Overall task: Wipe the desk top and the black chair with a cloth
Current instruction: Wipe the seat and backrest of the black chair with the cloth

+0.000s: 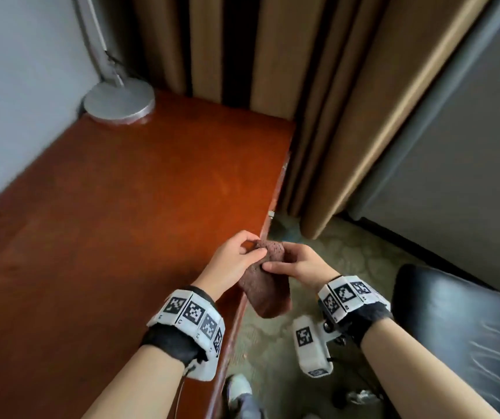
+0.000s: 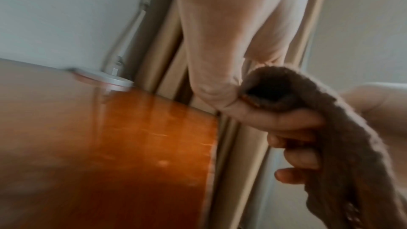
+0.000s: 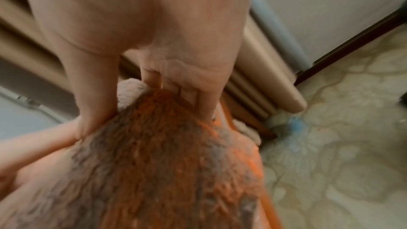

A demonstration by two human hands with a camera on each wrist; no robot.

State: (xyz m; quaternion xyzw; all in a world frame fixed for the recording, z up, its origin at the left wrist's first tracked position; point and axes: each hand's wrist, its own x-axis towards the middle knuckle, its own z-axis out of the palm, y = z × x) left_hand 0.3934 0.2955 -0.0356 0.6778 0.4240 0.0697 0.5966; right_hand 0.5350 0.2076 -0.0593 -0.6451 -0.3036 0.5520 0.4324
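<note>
While both hands meet just past the desk's near right edge, the left hand and the right hand each pinch the upper end of a brown cloth between thumb and curled fingers. Held this way, the cloth hangs folded below the hands, over the patterned floor and just beside the desk edge, not lying on the desk top. In the left wrist view, the fingers curl round a rolled fold of the cloth; in the right wrist view, the thumb presses on the fuzzy cloth, which fills the lower part of that blurred view. At the far left corner of the reddish-brown desk top stands the round grey base of a lamp. Behind the desk hang tan curtains. To the person's right lies the black chair, well apart from the cloth. Both wrists carry white bands with black square markers.
</note>
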